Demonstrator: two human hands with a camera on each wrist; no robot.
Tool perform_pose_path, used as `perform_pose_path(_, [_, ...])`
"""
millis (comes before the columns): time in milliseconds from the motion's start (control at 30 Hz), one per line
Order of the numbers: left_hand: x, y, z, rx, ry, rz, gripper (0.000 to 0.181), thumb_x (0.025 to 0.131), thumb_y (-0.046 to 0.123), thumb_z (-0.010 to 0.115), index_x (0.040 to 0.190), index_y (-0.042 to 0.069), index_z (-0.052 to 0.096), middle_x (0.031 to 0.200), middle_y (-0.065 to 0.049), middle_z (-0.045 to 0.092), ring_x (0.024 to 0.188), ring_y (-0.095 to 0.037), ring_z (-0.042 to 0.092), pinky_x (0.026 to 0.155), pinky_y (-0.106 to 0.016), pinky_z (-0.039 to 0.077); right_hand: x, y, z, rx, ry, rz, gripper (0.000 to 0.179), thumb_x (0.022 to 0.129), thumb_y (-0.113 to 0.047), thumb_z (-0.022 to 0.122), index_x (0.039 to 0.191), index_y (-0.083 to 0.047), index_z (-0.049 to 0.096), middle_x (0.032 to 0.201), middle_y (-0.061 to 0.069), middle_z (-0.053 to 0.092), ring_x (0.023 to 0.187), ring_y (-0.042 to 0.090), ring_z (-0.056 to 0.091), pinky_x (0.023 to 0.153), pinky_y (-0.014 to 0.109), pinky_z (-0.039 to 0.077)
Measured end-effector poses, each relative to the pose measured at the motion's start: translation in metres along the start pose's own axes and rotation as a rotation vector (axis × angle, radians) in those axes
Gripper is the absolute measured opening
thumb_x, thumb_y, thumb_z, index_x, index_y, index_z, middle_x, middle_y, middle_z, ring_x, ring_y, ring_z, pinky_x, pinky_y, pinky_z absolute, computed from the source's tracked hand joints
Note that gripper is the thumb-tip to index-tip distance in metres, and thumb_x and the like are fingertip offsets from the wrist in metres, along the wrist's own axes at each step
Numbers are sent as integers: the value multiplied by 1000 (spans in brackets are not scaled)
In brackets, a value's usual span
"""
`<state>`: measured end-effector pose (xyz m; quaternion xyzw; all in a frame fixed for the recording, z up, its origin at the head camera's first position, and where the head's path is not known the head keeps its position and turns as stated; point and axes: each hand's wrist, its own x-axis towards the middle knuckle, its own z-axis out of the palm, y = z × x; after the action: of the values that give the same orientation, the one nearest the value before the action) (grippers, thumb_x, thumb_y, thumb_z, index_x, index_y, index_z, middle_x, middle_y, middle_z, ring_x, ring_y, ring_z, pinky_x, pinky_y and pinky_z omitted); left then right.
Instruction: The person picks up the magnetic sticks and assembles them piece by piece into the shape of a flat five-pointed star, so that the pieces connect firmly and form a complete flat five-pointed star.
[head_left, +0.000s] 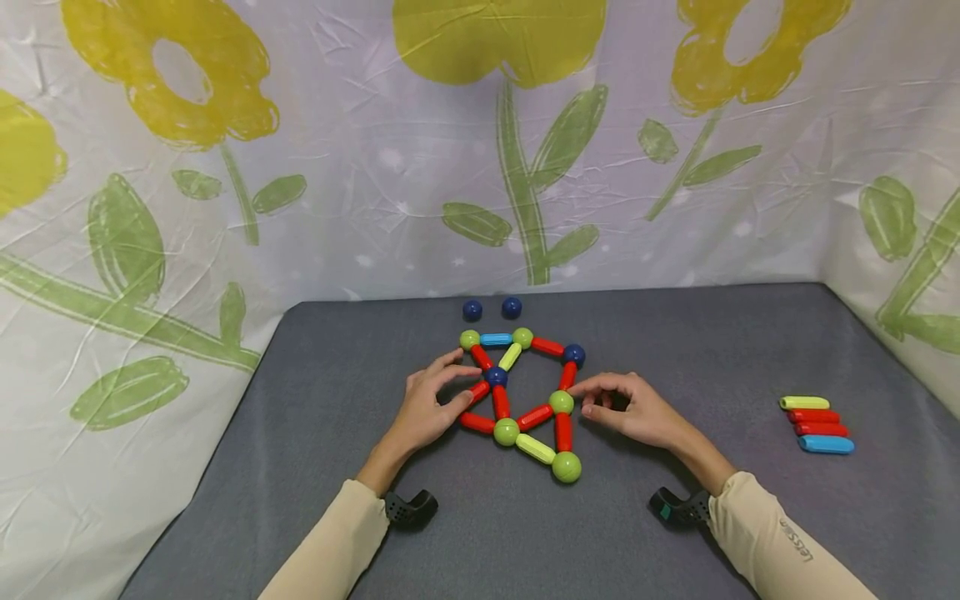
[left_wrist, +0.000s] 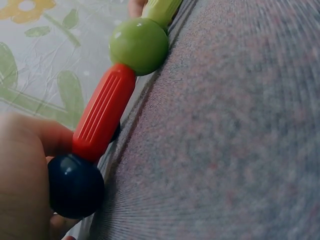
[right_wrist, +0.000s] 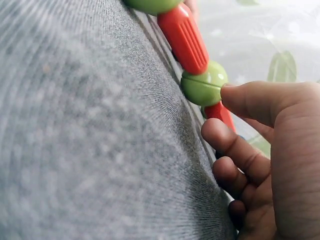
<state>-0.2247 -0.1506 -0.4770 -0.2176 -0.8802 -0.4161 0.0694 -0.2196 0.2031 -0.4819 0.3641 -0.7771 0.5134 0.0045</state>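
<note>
Watching from my remote seat, I have the stick-and-ball frame (head_left: 501, 402) lying flat on the desk (head_left: 690, 350), between my two hands. My left hand (head_left: 423, 407) is at the frame's left side, fingers loosely spread over a corner where the left wrist view shows a navy ball (left_wrist: 76, 186); I make out no pinch. My right hand (head_left: 637, 408) is at the frame's right side, forefinger out to a green ball (head_left: 561, 402), the others bent, pinching nothing; whether that tip touches, I can't tell.

And how far along are we? Well past halfway, I'd judge: the frame has a complete five-sided ring, with triangles on three of its sides, and two sides toward the right carry none. Left over, I count two loose navy balls (head_left: 512, 307) just beyond the frame's far edge, and four loose sticks (head_left: 820, 429) lined up well to its right: one yellow, two red, one blue.
</note>
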Motion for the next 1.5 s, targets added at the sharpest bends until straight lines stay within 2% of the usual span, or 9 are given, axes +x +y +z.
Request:
perform_pose_path(400, [2,-1,2,26,40,-32,27,94,20,69,120,14,72,142,-12,61,141,-34,46,112,-60,24,0,-2,-1,-30,-17,-32,26,92,-1,71,116,-11,76,83,-2,70,70,13,52,63,29,41])
perform_pose_path(500, [1,-1,2,51,29,-22,27,93,25,71,118,14,73,142,-14,61,144,-37,43,111,-61,24,-1,-3,0,-19,16,-7,23,92,0,70,114,-8,75,86,0,71,71,13,56,64,27,45])
perform_pose_path(600, [1,0,2,76,12,-24,28,91,27,72,116,15,73,142,-14,61,147,-38,39,111,-62,23,-2,-4,2,-28,108,56,18,92,-1,71,109,-7,72,90,4,68,73,13,57,64,25,47])
perform_pose_path(733, [1,0,3,74,3,-44,27,90,24,72,116,16,73,142,-12,61,148,-37,37,112,-60,23,-2,-5,3,-128,225,132,30,90,-7,76,119,-9,68,114,9,66,98,20,54,83,31,42])
perform_pose_path(867, [1,-1,3,63,7,-48,26,90,22,72,116,16,74,142,-12,62,148,-37,37,111,-60,23,-1,-5,3,-263,181,138,59,88,-14,79,143,-10,57,151,13,51,130,31,44,93,43,26])
perform_pose_path(933, [1,-1,2,60,11,-49,26,90,21,72,116,17,74,141,-12,62,148,-37,37,111,-60,23,-1,-5,3,-288,155,132,63,88,-15,78,146,-10,54,156,14,47,136,34,42,92,44,22])
perform_pose_path(1100, [1,-1,3,68,50,-68,25,90,21,72,115,17,76,139,-12,63,145,-36,39,108,-57,24,1,-5,3,-229,194,118,51,88,-9,78,137,-10,62,144,10,58,124,28,48,91,42,24])
perform_pose_path(1300, [3,-2,4,115,200,-131,25,90,26,73,112,15,76,132,-12,66,133,-35,47,101,-56,25,1,-3,3,-156,219,69,33,88,-3,76,120,-12,72,117,5,69,104,25,56,93,35,39])
perform_pose_path(1500, [2,-3,3,146,291,-223,35,90,34,74,117,11,71,126,-10,67,130,-36,48,98,-56,25,0,-3,3,-146,188,67,29,90,-5,76,116,-17,74,122,5,71,111,18,58,97,36,41])
